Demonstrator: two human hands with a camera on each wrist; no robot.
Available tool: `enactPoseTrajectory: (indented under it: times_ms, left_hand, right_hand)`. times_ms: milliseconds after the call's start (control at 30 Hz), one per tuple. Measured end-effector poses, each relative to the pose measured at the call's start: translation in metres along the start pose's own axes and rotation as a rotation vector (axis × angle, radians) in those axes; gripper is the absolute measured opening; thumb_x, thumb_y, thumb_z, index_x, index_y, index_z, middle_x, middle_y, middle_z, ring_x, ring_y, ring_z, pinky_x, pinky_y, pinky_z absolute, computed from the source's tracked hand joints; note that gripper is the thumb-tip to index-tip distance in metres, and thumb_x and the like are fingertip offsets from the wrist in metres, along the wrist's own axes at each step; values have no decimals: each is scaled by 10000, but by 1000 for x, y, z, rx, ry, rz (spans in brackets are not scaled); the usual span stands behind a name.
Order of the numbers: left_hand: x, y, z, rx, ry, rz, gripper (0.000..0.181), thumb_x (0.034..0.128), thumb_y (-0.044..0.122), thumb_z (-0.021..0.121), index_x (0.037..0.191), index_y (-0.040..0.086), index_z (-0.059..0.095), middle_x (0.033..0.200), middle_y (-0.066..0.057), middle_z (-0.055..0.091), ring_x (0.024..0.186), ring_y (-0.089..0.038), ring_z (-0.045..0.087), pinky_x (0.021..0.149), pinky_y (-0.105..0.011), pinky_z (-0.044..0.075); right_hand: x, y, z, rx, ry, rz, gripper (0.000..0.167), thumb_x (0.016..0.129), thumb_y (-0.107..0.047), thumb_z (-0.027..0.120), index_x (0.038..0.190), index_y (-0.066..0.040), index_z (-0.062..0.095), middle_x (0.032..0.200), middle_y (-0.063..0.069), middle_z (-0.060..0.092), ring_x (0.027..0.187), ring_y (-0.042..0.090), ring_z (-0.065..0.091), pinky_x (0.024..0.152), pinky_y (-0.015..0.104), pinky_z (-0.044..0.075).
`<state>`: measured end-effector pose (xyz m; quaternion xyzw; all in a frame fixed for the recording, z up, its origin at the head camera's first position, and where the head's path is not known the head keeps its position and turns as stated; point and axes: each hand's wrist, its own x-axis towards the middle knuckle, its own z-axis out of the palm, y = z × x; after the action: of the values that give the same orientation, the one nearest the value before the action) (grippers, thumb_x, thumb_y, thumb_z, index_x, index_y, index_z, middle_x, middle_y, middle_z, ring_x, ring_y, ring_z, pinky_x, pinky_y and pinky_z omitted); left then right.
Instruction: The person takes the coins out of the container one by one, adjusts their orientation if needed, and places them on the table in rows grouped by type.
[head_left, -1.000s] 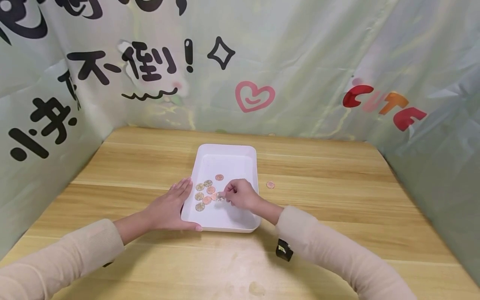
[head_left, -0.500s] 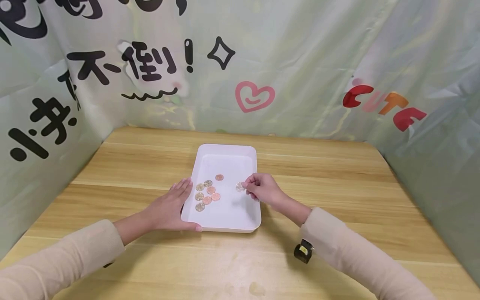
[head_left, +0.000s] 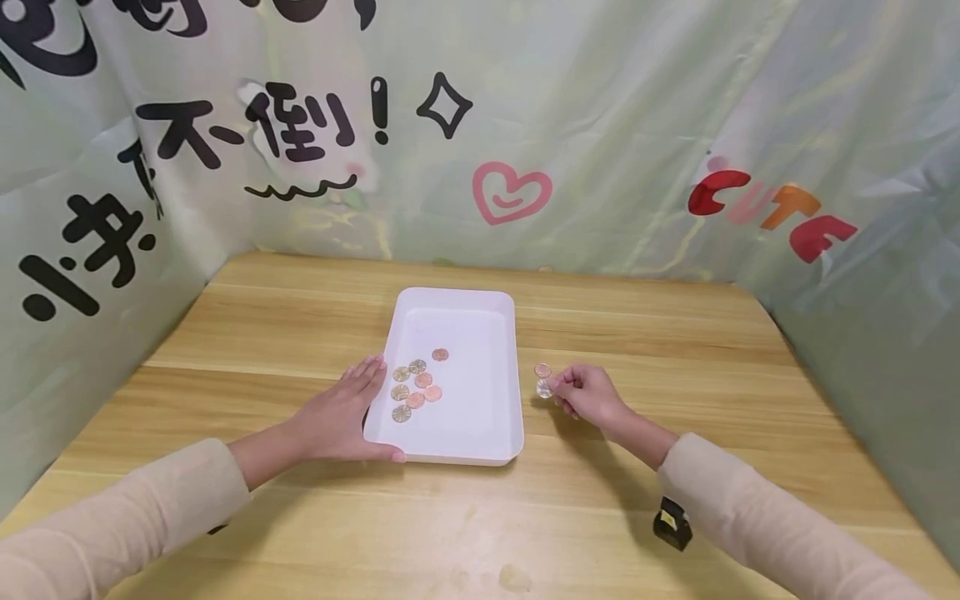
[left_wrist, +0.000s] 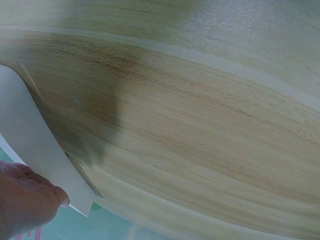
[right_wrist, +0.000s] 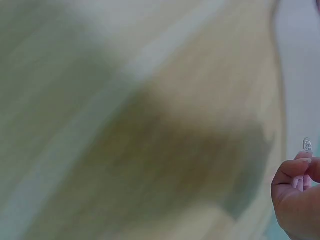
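Note:
My right hand [head_left: 588, 394] pinches a silver-coloured coin [head_left: 544, 388] by its edge, just past the tray's right side. Right behind it a copper coin [head_left: 542, 370] lies on the table. In the right wrist view the pinched coin [right_wrist: 307, 144] sticks out from the fingertips. My left hand [head_left: 335, 414] rests against the near left corner of a white tray [head_left: 480, 454], fingers straight along its left side and thumb along the front. Several brass-coloured coins [head_left: 401, 413] and copper coins [head_left: 432, 392] lie in the tray's left half. The left wrist view shows the tray's outer wall [left_wrist: 35, 135] beside that hand.
The wooden table [head_left: 675, 358] extends on both sides of the tray. A printed cloth [head_left: 600, 125] hangs behind it and along both sides. A small black device [head_left: 672, 523] hangs below the right sleeve.
My right hand has carried the silver-coloured coin from among the tray's coins, over the right rim, to beside the copper coin on the table. The left hand and tray stay put.

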<state>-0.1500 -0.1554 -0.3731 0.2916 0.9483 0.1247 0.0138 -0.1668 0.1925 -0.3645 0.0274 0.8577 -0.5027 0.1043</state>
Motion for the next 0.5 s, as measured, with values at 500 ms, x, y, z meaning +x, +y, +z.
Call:
enactPoseTrajectory:
  times_ms: [500]
  left_hand:
    - [0, 1, -2, 7, -5, 0, 1207, 630, 734, 633, 1389, -136, 282, 1494, -273, 228, 1393, -401, 221, 1128, -514, 247]
  right_hand:
    - [3, 19, -2, -128, -2, 49, 155, 887, -74, 588, 773, 31, 591, 570, -3, 533, 433, 55, 393, 398, 157, 333]
